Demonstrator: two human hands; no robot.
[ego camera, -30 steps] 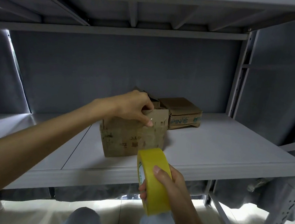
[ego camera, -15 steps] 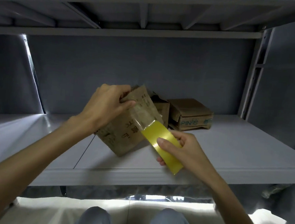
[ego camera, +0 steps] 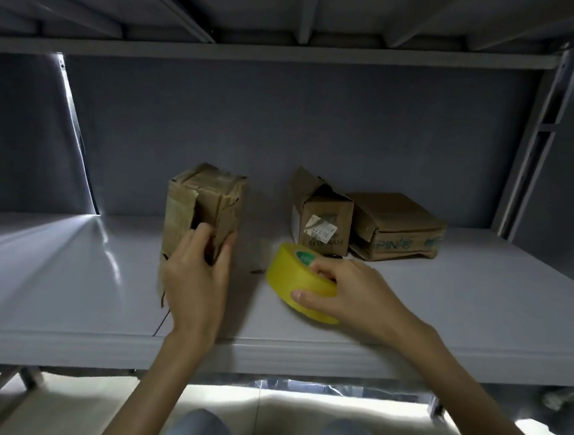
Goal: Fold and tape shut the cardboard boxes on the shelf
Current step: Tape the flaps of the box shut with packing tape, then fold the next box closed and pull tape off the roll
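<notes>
Grey shelf (ego camera: 442, 315) holds 3 cardboard boxes: upright box (ego camera: 203, 210) at left, open-flap box (ego camera: 323, 216) & flat "PIN" box (ego camera: 398, 226) touching each other at back right. Left hand (ego camera: 198, 279) grips the upright box's front face — fingers curled on it. Right hand (ego camera: 351, 294) clamped on yellow tape roll (ego camera: 294, 279), resting on the shelf btw the boxes.

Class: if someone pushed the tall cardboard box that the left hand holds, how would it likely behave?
The tall box stands on end, so it probably tips easily. Its creased, worn walls suggest it would dent. The left hand grips it alone, so it is likely light.
</notes>
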